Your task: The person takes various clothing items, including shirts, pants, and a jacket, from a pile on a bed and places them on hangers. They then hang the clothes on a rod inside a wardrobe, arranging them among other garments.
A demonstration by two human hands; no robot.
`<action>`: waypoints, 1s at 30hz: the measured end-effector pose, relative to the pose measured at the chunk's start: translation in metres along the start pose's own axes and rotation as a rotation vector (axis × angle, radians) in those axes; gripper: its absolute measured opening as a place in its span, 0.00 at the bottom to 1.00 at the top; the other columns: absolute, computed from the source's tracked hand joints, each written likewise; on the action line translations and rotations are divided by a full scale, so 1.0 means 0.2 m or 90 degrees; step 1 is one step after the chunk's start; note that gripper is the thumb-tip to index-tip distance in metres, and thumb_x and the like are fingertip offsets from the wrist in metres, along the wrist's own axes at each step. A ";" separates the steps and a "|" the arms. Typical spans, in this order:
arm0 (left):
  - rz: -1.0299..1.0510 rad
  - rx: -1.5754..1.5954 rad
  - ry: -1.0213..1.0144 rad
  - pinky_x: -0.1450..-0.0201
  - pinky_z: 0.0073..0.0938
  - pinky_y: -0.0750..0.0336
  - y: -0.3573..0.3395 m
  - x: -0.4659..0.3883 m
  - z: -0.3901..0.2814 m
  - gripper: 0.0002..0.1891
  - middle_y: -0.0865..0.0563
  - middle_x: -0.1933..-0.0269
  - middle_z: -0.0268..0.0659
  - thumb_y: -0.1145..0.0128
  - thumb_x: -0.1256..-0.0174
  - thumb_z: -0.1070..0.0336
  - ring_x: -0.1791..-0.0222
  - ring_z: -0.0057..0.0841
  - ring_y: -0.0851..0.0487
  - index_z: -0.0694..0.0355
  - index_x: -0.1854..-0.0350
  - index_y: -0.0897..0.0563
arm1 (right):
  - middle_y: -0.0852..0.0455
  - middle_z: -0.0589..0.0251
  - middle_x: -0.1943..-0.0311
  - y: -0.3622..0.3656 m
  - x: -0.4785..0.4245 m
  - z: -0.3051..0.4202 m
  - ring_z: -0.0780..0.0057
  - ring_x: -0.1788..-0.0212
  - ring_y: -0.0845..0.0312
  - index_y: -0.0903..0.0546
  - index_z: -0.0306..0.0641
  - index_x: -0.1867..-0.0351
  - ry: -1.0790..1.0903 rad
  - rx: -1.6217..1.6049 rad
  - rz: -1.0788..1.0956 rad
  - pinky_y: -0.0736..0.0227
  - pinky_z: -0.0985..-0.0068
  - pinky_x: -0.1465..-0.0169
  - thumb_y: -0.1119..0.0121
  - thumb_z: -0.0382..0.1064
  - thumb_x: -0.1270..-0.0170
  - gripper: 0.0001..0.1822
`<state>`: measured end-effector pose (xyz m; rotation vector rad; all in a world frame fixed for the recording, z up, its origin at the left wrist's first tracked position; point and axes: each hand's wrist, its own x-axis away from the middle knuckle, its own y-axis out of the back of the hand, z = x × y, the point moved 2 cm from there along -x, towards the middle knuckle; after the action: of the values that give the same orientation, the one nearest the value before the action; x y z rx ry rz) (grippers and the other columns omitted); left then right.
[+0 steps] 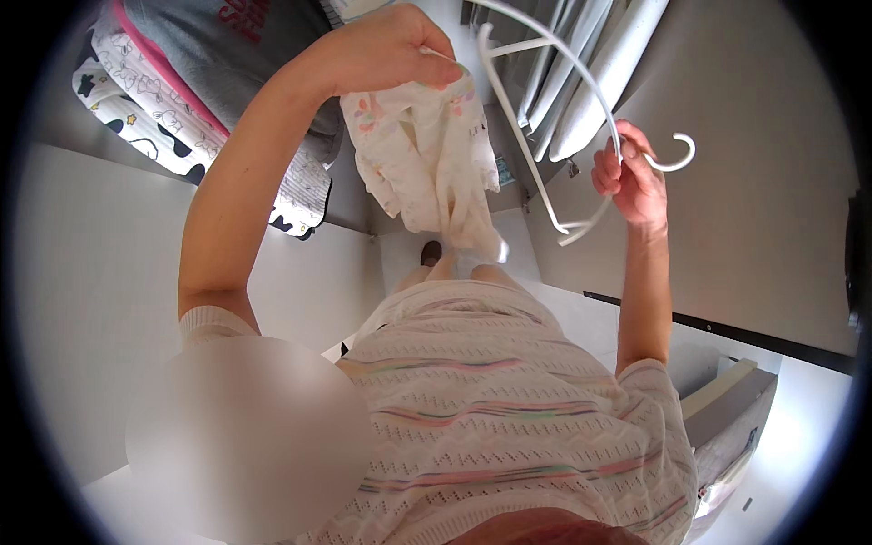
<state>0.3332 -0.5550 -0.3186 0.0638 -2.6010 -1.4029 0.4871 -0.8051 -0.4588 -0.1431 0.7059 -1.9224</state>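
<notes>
My left hand (402, 54) pinches the top edge of a white garment (436, 163) with a pastel floral print. The cloth hangs in loose folds below the fingers, in front of my legs. To the right, my right hand (633, 174) is closed around a white clothes hanger (590, 76) near its hook (687, 153). The hanger is tilted, its straight bar towards the garment but apart from it. Nothing hangs on the hanger. The top of its curved arm runs out of view.
Several clothes hang at the upper left, including a grey garment (272, 61) and a white one with black spots (146, 129). White hanging fabric (599, 88) is at the upper right. Pale panels (742, 204) flank me. A brown shoe (430, 253) shows below. A blurred disc hides the lower left.
</notes>
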 end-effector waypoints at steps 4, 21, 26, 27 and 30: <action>0.000 0.026 0.016 0.66 0.18 0.29 0.01 0.01 0.00 0.14 0.18 0.74 0.31 0.42 0.42 0.59 0.72 0.14 0.23 0.68 0.68 0.17 | 0.26 0.65 0.79 -0.09 0.11 0.02 0.75 0.80 0.30 0.25 0.38 0.48 0.044 0.100 -0.078 0.36 0.80 0.79 0.48 0.45 0.34 0.18; -0.020 0.061 0.061 0.66 0.16 0.28 -0.04 0.01 0.10 0.14 0.17 0.72 0.31 0.40 0.42 0.59 0.70 0.12 0.23 0.68 0.65 0.17 | 0.17 0.63 0.78 0.01 -0.12 -0.03 0.78 0.77 0.21 0.21 0.32 0.59 -0.206 0.518 -0.168 0.38 0.83 0.73 0.56 0.59 0.33 0.28; -0.010 0.107 0.058 0.66 0.16 0.29 -0.05 0.04 0.12 0.14 0.17 0.72 0.31 0.40 0.42 0.59 0.70 0.13 0.23 0.68 0.65 0.17 | 0.19 0.61 0.83 0.06 -0.18 -0.11 0.77 0.84 0.23 0.21 0.30 0.64 -0.241 0.599 -0.165 0.37 0.82 0.79 0.56 0.62 0.34 0.31; -0.019 0.088 0.048 0.66 0.16 0.29 -0.05 0.05 0.12 0.14 0.17 0.72 0.31 0.41 0.42 0.59 0.71 0.13 0.23 0.68 0.65 0.17 | 0.20 0.61 0.83 0.06 -0.18 -0.11 0.76 0.85 0.22 0.21 0.29 0.65 -0.257 0.623 -0.156 0.35 0.81 0.80 0.56 0.63 0.35 0.32; -0.044 0.074 0.038 0.67 0.16 0.29 -0.05 0.07 0.14 0.14 0.18 0.73 0.30 0.40 0.42 0.59 0.71 0.12 0.23 0.69 0.66 0.17 | 0.22 0.60 0.86 0.06 -0.16 -0.12 0.76 0.89 0.28 0.20 0.31 0.70 -0.351 0.693 -0.118 0.34 0.79 0.81 0.60 0.68 0.37 0.36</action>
<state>0.3142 -0.5391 -0.3410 0.2104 -2.6510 -1.2498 0.5012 -0.7698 -0.4780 -0.0416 -0.7577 -2.0520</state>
